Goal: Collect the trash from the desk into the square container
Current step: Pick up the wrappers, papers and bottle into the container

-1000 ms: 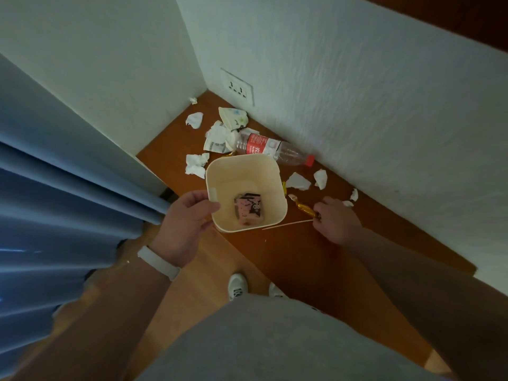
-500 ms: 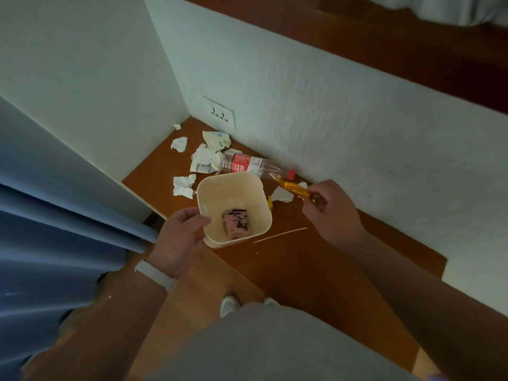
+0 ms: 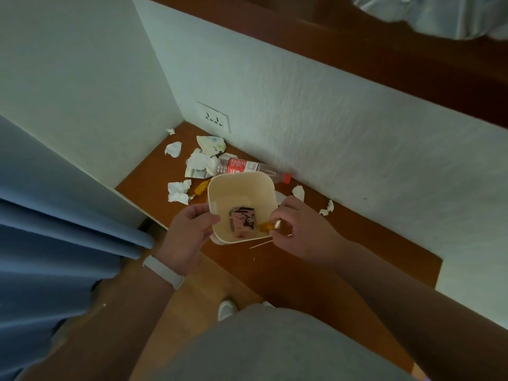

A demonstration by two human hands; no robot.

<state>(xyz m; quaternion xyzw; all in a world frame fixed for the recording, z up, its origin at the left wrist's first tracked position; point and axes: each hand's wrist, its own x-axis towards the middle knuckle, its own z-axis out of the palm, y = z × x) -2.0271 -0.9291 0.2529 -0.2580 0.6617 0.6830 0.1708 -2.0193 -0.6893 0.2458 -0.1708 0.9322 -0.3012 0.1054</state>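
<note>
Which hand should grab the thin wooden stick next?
Right. The right hand is beside the thin wooden stick and is dropping its orange wrapper; the left hand grips the cream square container.

The container (image 3: 242, 188) is sitting on the table (image 3: 343, 251). A packet (image 3: 243, 221) is lying in it. A bottle (image 3: 247, 168) is lying behind it, tissues (image 3: 178, 190) to its left, a stick (image 3: 259, 244) just before it.

Your left hand (image 3: 184, 237) is clamped, thumb over the top, fingers (image 3: 204, 232) curled. Right hand (image 3: 301, 232) pinches with thumb and fingers, forearm extended from lower right.
</note>
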